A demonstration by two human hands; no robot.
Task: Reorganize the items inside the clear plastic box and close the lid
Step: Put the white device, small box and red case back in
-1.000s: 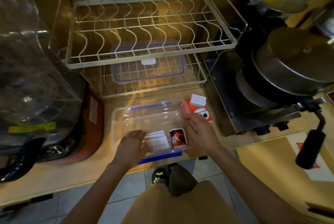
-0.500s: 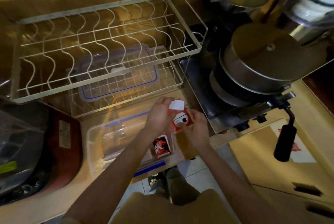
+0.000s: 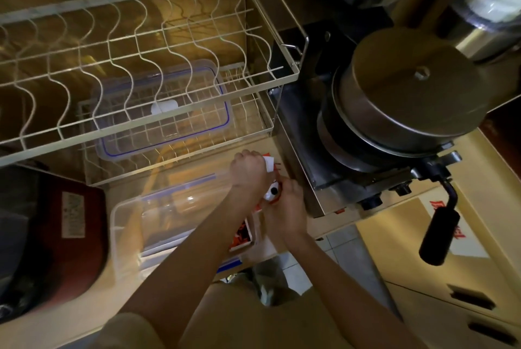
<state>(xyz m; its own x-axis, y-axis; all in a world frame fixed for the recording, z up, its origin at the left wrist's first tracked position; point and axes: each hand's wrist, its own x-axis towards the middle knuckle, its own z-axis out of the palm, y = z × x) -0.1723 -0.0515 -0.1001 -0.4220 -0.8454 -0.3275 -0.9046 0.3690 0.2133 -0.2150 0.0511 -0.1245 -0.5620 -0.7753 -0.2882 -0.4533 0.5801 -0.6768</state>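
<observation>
A white wire dish rack (image 3: 146, 67) stands far of the clear plastic box (image 3: 158, 222), whose long axis runs left-right on the wooden counter (image 3: 84, 300); its blue-rimmed clear lid (image 3: 169, 112) lies in the rack. A steel pot (image 3: 408, 95) sits right. The left hand (image 3: 249, 172) grips a small white box (image 3: 270, 164); the right hand (image 3: 286, 207) pinches an orange-white packet (image 3: 273, 192), just right of the box.

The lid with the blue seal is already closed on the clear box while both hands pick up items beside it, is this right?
Not quite. In the head view the lid lies in the lower rack; the clear box stands open.
</observation>
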